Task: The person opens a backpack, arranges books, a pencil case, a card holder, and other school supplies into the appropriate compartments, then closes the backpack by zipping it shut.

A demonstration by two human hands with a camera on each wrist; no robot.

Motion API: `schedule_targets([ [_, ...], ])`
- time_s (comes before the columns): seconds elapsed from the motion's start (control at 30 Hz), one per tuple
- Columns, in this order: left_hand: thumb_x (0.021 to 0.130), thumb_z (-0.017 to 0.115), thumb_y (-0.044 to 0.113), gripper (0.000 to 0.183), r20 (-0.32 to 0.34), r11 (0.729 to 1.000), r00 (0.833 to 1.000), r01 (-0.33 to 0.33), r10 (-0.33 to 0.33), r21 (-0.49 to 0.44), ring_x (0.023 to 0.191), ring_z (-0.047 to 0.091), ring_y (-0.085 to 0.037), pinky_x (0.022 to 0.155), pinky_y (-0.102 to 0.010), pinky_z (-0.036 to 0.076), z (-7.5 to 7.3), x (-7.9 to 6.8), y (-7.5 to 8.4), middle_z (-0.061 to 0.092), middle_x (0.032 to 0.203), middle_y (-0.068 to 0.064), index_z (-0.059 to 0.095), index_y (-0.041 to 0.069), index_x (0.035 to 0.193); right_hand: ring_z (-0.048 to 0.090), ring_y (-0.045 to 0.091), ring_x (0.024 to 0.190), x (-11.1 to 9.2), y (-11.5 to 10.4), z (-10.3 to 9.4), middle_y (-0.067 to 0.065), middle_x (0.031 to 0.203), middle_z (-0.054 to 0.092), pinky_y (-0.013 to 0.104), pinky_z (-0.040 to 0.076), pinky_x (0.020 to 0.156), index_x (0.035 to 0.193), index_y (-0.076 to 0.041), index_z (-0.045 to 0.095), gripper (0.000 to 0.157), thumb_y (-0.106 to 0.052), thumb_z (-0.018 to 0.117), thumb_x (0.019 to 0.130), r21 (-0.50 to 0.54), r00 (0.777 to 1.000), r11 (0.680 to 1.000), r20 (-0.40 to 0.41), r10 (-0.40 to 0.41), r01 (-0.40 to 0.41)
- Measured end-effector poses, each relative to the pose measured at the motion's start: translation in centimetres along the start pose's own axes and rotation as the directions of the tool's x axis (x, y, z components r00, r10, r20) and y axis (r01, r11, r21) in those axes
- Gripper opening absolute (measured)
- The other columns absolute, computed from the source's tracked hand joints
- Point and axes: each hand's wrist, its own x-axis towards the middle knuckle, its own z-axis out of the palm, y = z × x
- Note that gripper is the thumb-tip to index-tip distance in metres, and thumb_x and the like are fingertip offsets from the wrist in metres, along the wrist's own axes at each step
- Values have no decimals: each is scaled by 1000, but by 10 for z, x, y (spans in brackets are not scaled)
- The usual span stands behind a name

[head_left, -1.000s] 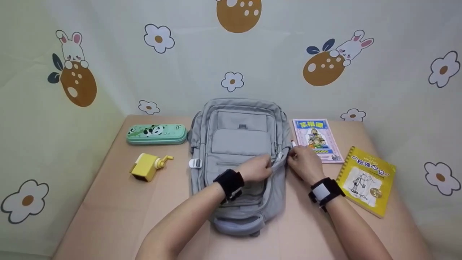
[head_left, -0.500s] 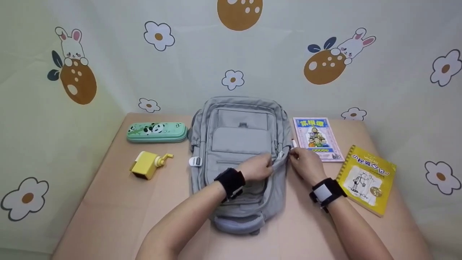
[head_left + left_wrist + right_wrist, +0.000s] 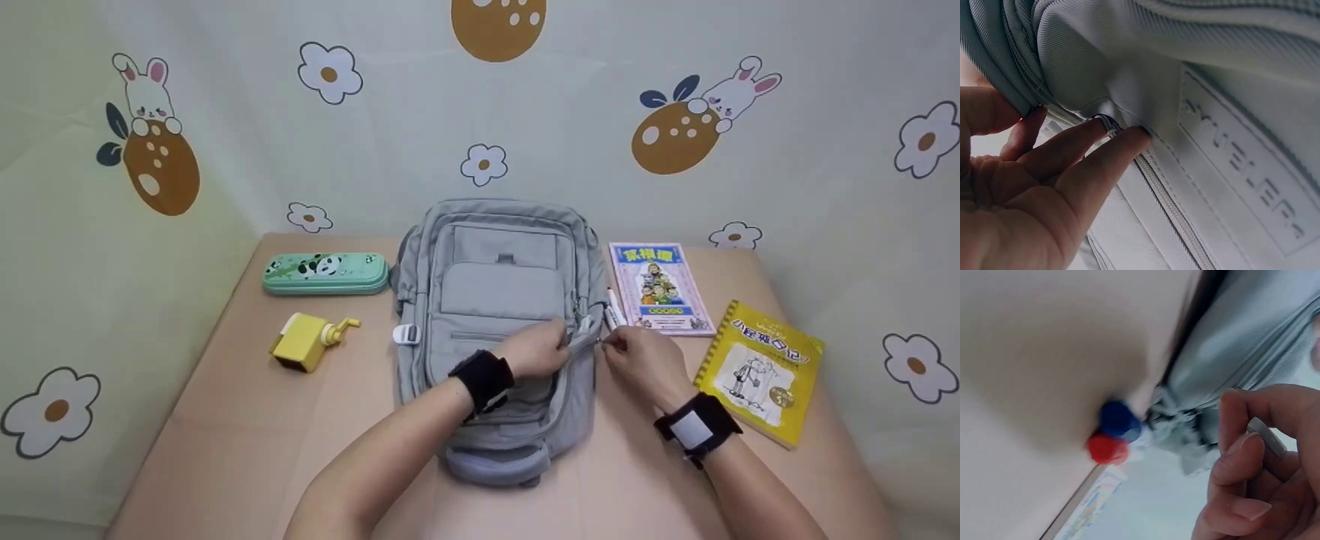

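Observation:
A grey backpack (image 3: 502, 291) lies on the table with its padded top handle toward me. My left hand (image 3: 534, 349) grips the fabric edge on the bag's right side. In the left wrist view its fingertips press beside a zipper (image 3: 1169, 205), near a stitched label patch (image 3: 1241, 163). My right hand (image 3: 646, 361) is at the bag's right edge, thumb and finger pinching a grey zipper pull (image 3: 1266, 437). Just beyond that hand, two markers (image 3: 615, 309) lie against the bag; the right wrist view shows one blue end and one red end.
A green panda pencil case (image 3: 326, 274) and a yellow crank pencil sharpener (image 3: 300, 343) are left of the bag. To the right lie a pink-bordered book (image 3: 660, 289) and a yellow spiral-edged book (image 3: 761, 375). A patterned curtain (image 3: 390, 142) surrounds the table (image 3: 247, 450).
My right hand has slid toward me along the bag's right side, bringing more of the markers into sight. The left hand keeps its grip in nearly the same place.

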Motion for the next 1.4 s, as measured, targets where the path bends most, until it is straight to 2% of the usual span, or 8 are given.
schedule_targets([
  [0.3, 100, 63, 20, 16, -29, 998, 1000, 0, 1, 62, 81, 63, -22, 77, -36, 54, 6, -2, 6, 66, 93, -6, 60, 6, 108, 67, 20, 72, -11, -7, -2, 4, 88, 75, 42, 54, 67, 93, -12, 75, 6, -9, 75, 88, 11, 1000, 1000, 22, -12, 12],
  [0.5, 95, 68, 31, 22, -47, 997, 999, -24, 27, 77, 68, 58, -18, 62, -33, 50, 12, -3, 7, 59, 78, 0, 59, 11, 93, 70, 27, 79, -12, -3, 0, 7, 90, 75, 45, 55, 70, 94, -11, 75, 5, -11, 75, 89, -16, 999, 1000, 41, 4, -3],
  [0.73, 83, 76, 49, 37, 79, 997, 996, -36, 30, 66, 73, 58, -15, 69, -31, 51, 13, -8, 12, 60, 80, 6, 63, 17, 95, 72, 32, 91, -11, 4, 1, 8, 100, 77, 50, 55, 79, 103, -13, 78, 12, -14, 74, 92, -34, 998, 999, 61, -2, 4],
  [0.87, 84, 72, 40, 30, 140, 983, 990, -56, 31, 174, 64, 53, -18, 60, -30, 44, 10, -9, 14, 55, 66, 5, 57, 17, 72, 71, 34, 99, -9, 7, 1, 11, 115, 74, 52, 54, 83, 115, -17, 77, 20, -15, 69, 96, -32, 998, 999, 49, -36, 38],
  [1.0, 88, 69, 28, 26, 169, 981, 985, -78, 47, 179, 63, 51, -16, 59, -28, 41, 7, -10, 13, 53, 63, 5, 55, 18, 69, 71, 35, 97, -11, 9, 1, 15, 117, 73, 52, 55, 80, 116, -15, 76, 21, -14, 68, 97, -42, 998, 998, 36, -55, 56],
  [1.1, 91, 67, 25, 25, 188, 976, 979, -108, 72, 190, 64, 52, -17, 86, -27, 48, 6, -9, 12, 53, 64, 5, 55, 16, 71, 71, 35, 97, -14, 10, 0, 16, 117, 73, 52, 55, 79, 119, -15, 75, 22, -15, 68, 97, -58, 997, 996, 26, -68, 69],
  [1.23, 93, 66, 23, 25, 206, 966, 974, -135, 89, 220, 65, 55, -19, 113, -32, 34, 7, -8, 13, 53, 64, 4, 55, 13, 73, 71, 33, 95, -19, 10, -3, 14, 112, 74, 50, 55, 78, 116, -14, 75, 20, -17, 69, 97, -78, 997, 994, 27, -77, 79],
  [1.4, 95, 66, 23, 24, 209, 960, 972, -153, 104, 234, 67, 56, -18, 115, -32, 31, 8, -7, 12, 54, 66, 4, 57, 12, 75, 70, 31, 92, -22, 8, -5, 12, 105, 75, 50, 55, 77, 110, -14, 76, 15, -18, 69, 97, -91, 997, 993, 43, -70, 74],
])
